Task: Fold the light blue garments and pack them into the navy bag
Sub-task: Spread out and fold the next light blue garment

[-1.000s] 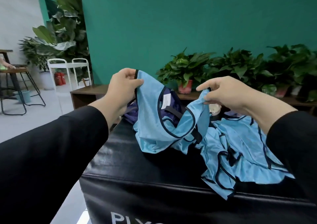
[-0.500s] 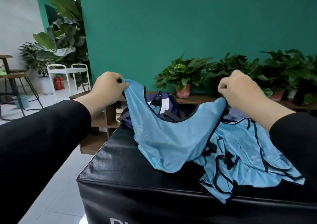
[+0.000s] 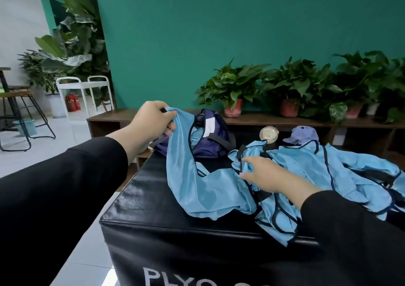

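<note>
Your left hand [image 3: 153,121]: fingers curled, pinching one strap of a light blue vest [image 3: 197,182] lifted over the black padded box [image 3: 153,209]. Your right hand [image 3: 265,176]: fingers relaxed and slightly spread, resting on the heap of light blue vests [image 3: 328,171]. Navy bag [image 3: 210,139]: on the box's far edge, behind the lifted vest.
</note>
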